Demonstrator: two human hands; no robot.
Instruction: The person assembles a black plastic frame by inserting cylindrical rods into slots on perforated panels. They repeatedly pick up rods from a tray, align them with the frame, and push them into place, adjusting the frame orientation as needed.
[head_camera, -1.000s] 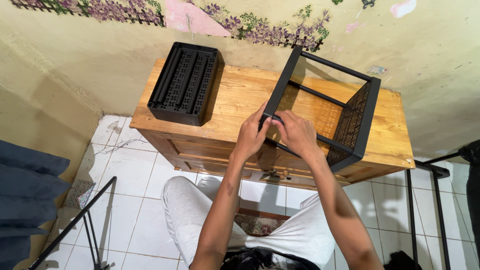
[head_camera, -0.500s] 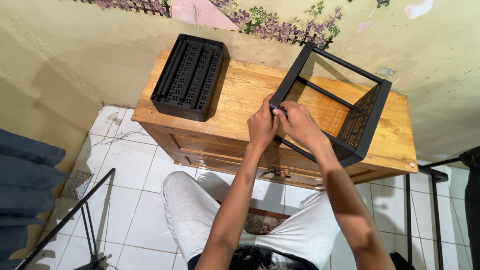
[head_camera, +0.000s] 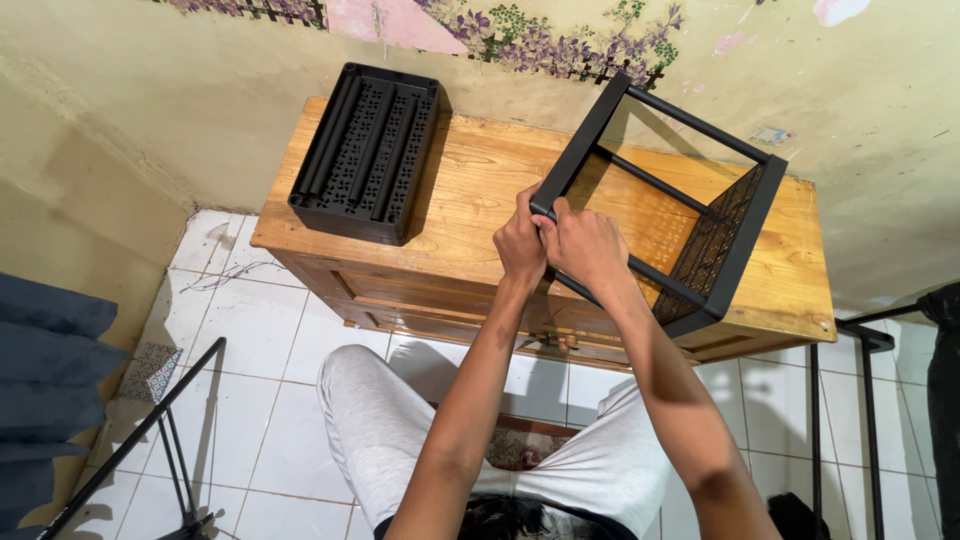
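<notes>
Your left hand (head_camera: 520, 240) and right hand (head_camera: 585, 245) are both clenched on the near corner of the black rack frame (head_camera: 655, 200), which stands tilted on the wooden cabinet (head_camera: 480, 190), well apart from the black perforated tray (head_camera: 368, 152) at its left end. The frame looks stiff and fairly light, but its open bars could rack or slip on the smooth wood. Grip it on the solid corner post, not the thin crossbars.

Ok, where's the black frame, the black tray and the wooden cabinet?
black frame (head_camera: 758, 205), head view, on its right-hand bar.
black tray (head_camera: 368, 150), head view, on its ribbed middle.
wooden cabinet (head_camera: 470, 210), head view, on its bare top.
</notes>
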